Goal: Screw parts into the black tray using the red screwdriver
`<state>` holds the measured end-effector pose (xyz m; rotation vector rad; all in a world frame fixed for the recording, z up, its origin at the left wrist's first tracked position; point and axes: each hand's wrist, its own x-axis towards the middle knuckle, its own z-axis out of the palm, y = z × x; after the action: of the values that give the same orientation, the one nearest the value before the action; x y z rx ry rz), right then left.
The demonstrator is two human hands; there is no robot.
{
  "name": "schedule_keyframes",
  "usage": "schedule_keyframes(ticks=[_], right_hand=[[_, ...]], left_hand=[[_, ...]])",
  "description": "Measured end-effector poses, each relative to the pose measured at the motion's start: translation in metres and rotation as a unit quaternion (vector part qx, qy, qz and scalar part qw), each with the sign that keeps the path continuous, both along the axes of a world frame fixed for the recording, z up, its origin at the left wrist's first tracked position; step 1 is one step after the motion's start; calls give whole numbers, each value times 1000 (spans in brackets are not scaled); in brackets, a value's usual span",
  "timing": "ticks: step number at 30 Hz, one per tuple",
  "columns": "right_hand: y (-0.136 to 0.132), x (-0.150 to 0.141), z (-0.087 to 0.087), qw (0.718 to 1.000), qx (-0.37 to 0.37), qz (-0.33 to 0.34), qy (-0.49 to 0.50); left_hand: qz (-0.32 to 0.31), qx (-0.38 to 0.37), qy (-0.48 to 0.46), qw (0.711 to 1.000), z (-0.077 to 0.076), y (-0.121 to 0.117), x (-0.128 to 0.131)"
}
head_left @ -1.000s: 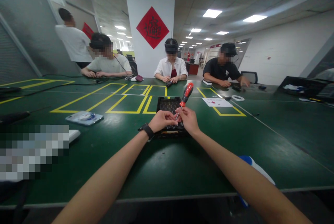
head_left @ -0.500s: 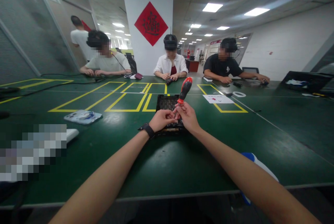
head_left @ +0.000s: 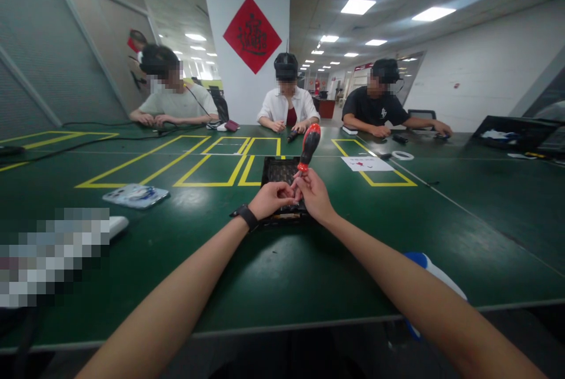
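My right hand (head_left: 315, 195) is closed on the shaft of a red-and-black screwdriver (head_left: 308, 148), whose handle points up and away from me. My left hand (head_left: 271, 199), with a black watch on the wrist, is pinched at the screwdriver's tip beside the right hand; what the fingers hold is too small to name. Both hands hover over the near end of a black tray-like device (head_left: 282, 174) lying on the green table (head_left: 265, 273).
Three people sit at the far side of the table. A plastic packet (head_left: 135, 195) lies to the left, a white sheet (head_left: 367, 163) and a tape roll (head_left: 402, 155) to the right. A blue-and-white object (head_left: 430, 276) sits under my right forearm. Yellow tape boxes mark the tabletop.
The screwdriver's handle has tipped a little more upright and shifted left. A person standing at the back left has walked away behind the seated one. My view has tilted slightly.
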<state>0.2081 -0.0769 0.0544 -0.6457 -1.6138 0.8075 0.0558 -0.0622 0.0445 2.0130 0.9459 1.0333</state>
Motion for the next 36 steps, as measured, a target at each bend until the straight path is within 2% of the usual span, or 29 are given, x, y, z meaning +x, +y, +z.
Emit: schedule_keyframes(ticks=[3,10,12,15,17,24,31,33,36], right_hand=[[0,0,-1,1000,-9,5,11],[1,1,-4,1000,-20,-9,-6],[2,1,-3,1000,-16,-20,-5],[2,1,-2,999,-2,-37,2],[1,0,-2,999,-1,-38,5],[1,-1,-3,1000,-18,-18,3],[0,2,-1,1000,-1,-8,-22],[1,2,-2,1000,0,-15,-14],[1,0,-3,999,-2,-35,2]], left_hand=[[-12,-8,11,1000,2,-1,-1],[-113,-32,-6,993,8,-5,-3],[-97,-25,-5,995,6,-4,-3],[-30,-5,5,1000,4,-2,-2],[-7,2,23,1000,4,-2,-1],[-19,4,29,999,7,-4,-2],[-91,-50,-9,995,5,-4,-3],[-81,-36,-6,996,4,-4,-2],[-26,4,30,999,5,-3,-1]])
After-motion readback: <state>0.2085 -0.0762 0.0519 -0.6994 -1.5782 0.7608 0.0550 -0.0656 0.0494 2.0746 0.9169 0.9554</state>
